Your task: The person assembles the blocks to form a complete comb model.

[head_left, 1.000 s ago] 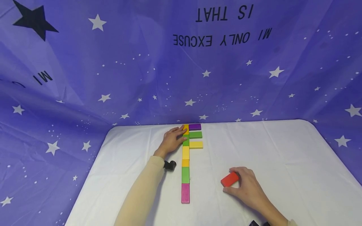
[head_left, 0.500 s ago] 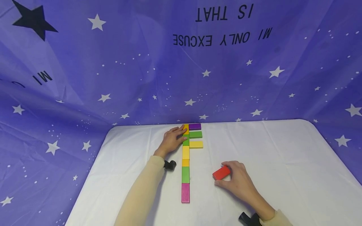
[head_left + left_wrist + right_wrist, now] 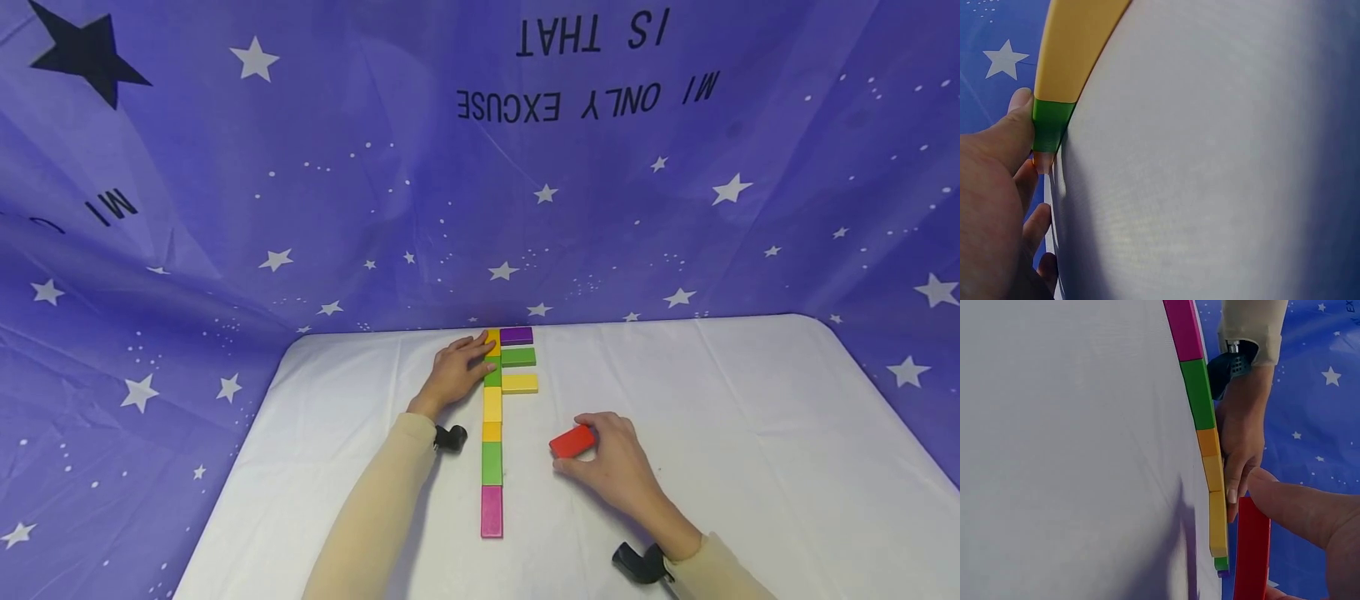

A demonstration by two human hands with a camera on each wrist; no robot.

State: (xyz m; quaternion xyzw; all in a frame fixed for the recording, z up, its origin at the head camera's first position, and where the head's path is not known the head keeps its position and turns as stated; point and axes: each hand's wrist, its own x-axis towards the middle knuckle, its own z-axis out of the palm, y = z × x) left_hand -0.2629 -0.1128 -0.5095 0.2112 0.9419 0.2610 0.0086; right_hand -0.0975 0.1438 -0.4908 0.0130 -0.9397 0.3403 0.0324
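In the head view my right hand [image 3: 618,458] pinches a red rectangular block [image 3: 572,442] between thumb and fingers, to the right of a column of blocks. From the right wrist, the red block [image 3: 1252,550] shows upright with the thumb against its side. My left hand [image 3: 453,373] lies at the column's far end, its fingertips on an orange block [image 3: 492,343] and the thumb on a green block [image 3: 492,372]. Beside these, purple [image 3: 516,336], green [image 3: 518,357] and yellow [image 3: 520,384] blocks stick out to the right.
Nearer along the column come a yellow block [image 3: 492,404], an orange block [image 3: 491,432], a light green block [image 3: 492,463] and a magenta block [image 3: 492,512]. A white cloth [image 3: 750,467] covers the table. Behind it hangs a purple starry curtain [image 3: 420,167].
My right hand has carried the red block leftward and farther from me, closer to the column. The left hand has stayed where it was on the far blocks.
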